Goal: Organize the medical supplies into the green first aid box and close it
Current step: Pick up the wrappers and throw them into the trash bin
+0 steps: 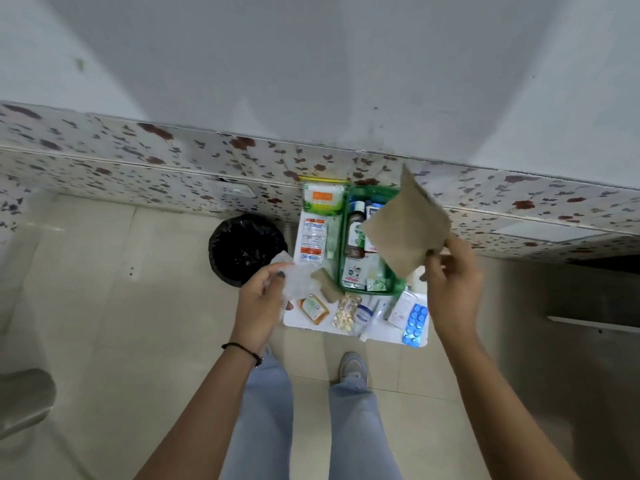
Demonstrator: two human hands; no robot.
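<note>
The green first aid box [341,244] stands open on a small white table [377,332], with bottles and cartons inside. My right hand [450,282] pinches a flat brown paper packet [405,226] by its corner and holds it above the box's right side. My left hand [261,299] grips a crumpled clear plastic wrapper [294,277] over the table's left edge. Loose on the table lie a blue blister strip [415,323], a yellow pill strip [346,313], an orange-edged packet [313,308], a brown bandage roll [325,284], sachets [313,240] and a cotton-bud pack [323,197].
A round bin lined with a black bag [246,249] stands on the tiled floor left of the table. A flowered tiled wall [138,161] runs behind. My legs and a shoe [353,367] are below the table's front edge.
</note>
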